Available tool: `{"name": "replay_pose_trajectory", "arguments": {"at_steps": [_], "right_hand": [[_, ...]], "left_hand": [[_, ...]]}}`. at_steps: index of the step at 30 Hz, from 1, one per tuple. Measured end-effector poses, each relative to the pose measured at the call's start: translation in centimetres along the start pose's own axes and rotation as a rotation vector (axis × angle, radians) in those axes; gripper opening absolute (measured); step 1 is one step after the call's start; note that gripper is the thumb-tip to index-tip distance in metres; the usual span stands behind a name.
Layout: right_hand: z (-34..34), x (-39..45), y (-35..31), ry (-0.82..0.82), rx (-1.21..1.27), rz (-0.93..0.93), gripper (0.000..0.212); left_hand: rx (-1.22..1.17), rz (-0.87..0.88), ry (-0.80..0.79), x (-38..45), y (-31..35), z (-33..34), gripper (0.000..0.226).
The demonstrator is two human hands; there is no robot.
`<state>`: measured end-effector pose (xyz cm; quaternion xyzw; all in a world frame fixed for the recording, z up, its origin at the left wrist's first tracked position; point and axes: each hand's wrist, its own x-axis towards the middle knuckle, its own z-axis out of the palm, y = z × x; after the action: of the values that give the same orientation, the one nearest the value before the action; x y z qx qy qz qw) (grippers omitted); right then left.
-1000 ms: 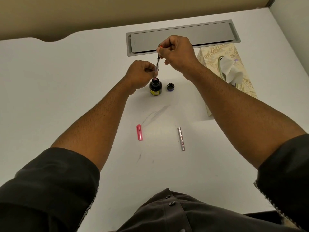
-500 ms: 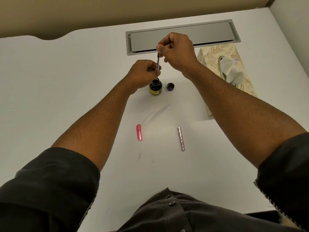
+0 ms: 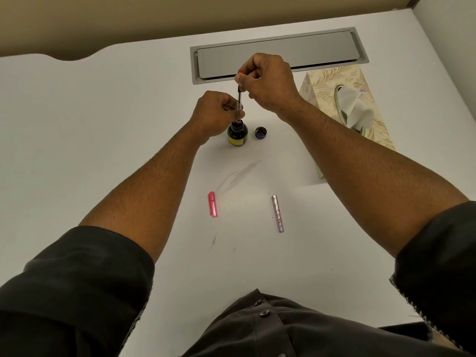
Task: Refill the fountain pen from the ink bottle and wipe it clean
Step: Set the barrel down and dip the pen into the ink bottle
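A small dark ink bottle (image 3: 237, 134) with a yellow label stands open on the white desk. The pen's inner section with its converter (image 3: 239, 99) stands upright with its tip down in the bottle's mouth. My left hand (image 3: 215, 113) pinches the lower part just above the bottle. My right hand (image 3: 268, 78) pinches the converter's top end, where a bit of orange shows. The bottle's cap (image 3: 261, 132) lies right of the bottle. A pink pen cap (image 3: 212, 204) and a silver patterned pen barrel (image 3: 277, 213) lie nearer to me.
A patterned tissue box (image 3: 329, 91) with a tissue sticking out stands at the right, partly behind my right forearm. A grey cable hatch (image 3: 278, 55) is set into the desk behind my hands. Faint grey smudges (image 3: 239, 173) mark the desk.
Both hands stay on the pen over the bottle. My right hand's fingers have shifted slightly at the converter's top; the bottle and loose parts have not moved.
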<state>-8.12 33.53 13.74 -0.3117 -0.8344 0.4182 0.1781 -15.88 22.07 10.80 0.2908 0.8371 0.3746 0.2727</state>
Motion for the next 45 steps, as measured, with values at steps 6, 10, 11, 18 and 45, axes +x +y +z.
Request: {"name": "replay_pose_trajectory", "arguments": {"at_steps": [6,10,11,18,45], "right_hand": [[0.3,-0.1,0.2,-0.025,-0.020,0.000,0.013],[0.5,-0.2,0.3,-0.033,-0.029,-0.005,0.013],[0.5,-0.2,0.4,-0.036,-0.030,-0.002,0.013],[0.8,-0.5,0.7,-0.053,-0.003,0.022,0.010],[0.3,-0.6,0.9,-0.099,-0.087,-0.013,0.016]], "left_hand": [[0.005,0.007,-0.005,0.0,-0.5,0.1,0.022],[0.019,0.005,-0.012,-0.2,-0.7,0.2,0.023],[0.024,0.005,-0.015,-0.2,-0.7,0.2,0.024],[0.041,-0.003,-0.017,-0.3,-0.9,0.5,0.026],[0.016,0.008,-0.027,-0.8,-1.6,0.5,0.027]]}}
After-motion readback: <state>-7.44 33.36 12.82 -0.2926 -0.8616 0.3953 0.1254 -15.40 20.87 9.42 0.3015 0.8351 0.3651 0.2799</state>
